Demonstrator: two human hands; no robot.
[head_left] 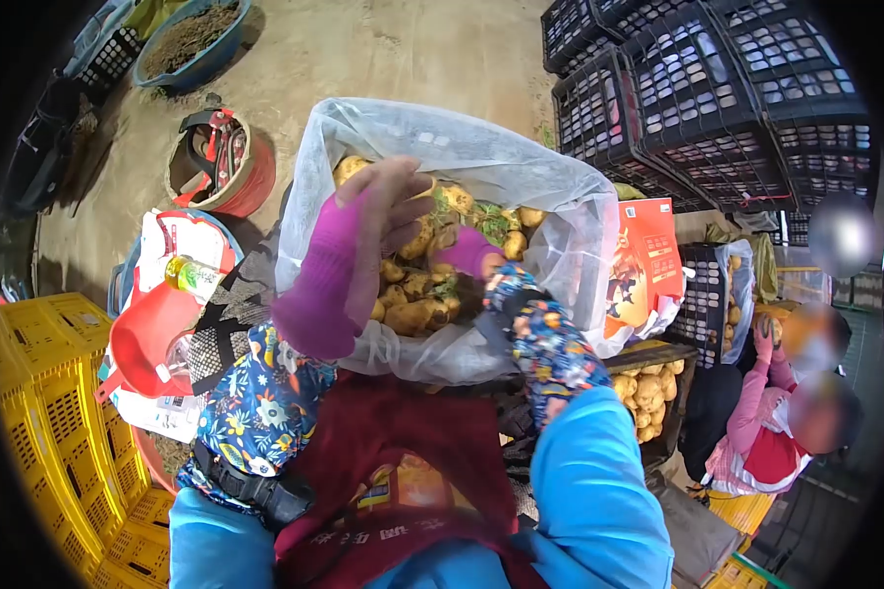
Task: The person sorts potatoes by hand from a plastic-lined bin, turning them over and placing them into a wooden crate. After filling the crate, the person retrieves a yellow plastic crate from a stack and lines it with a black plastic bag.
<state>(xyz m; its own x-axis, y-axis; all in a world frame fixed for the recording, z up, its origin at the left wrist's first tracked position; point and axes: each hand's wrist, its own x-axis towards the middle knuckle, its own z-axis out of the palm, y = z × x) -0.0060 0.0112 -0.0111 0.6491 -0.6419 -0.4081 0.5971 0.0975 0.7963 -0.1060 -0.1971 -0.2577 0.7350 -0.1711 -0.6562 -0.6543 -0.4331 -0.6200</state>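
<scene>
Red apron (393,442) lies closest. Left hand (363,236), fingers curled, is above the potatoes (417,304) inside the plastic bag (550,226). Right hand (469,251) lies among them, grip indeterminable. Black crates (717,108) stand behind the bag, yellow crates (49,422) to its left.

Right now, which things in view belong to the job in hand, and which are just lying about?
In use: left hand, right hand, potatoes, clear bag.
Lying about: bottle, red bucket, yellow crates, black crates.
</scene>
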